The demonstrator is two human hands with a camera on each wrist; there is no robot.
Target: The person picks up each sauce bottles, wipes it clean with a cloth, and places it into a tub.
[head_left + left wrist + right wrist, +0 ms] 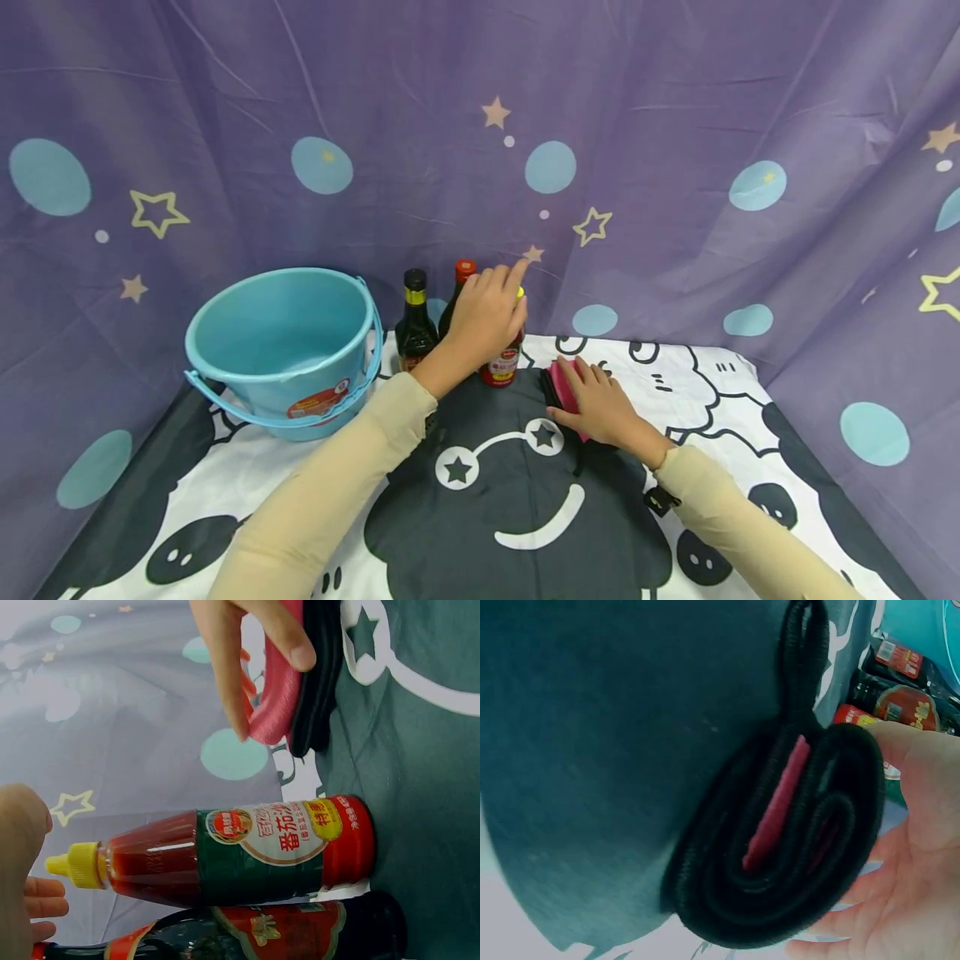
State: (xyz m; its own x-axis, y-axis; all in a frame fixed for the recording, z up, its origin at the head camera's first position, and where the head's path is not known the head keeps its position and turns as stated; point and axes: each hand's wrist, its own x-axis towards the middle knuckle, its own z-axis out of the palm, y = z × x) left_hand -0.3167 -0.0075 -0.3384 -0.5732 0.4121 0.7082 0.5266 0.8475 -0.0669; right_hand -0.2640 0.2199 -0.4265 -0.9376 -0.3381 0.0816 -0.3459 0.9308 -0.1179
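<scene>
My left hand (pixel 483 317) is raised beside the tops of the bottles, its index finger extended. In the left wrist view its fingers (pixel 45 907) appear near the yellow cap of a ketchup bottle (pixel 262 851), with a visible gap before the cap. A dark sauce bottle with a red cap (pixel 466 268) stands behind that hand, partly hidden. My right hand (pixel 603 408) holds a folded pink cloth with black edging (pixel 564 390), thumb on one side and fingers on the other. The right wrist view shows the rolled end of the cloth (pixel 780 847) and its black loop.
A light-blue bucket (pixel 277 367) with a handle stands at the back left. Another dark sauce bottle (pixel 416 325) with a black cap is between it and the left hand. A black-and-white cartoon-print cloth (pixel 540 508) covers the table; a purple curtain (pixel 645 100) hangs behind.
</scene>
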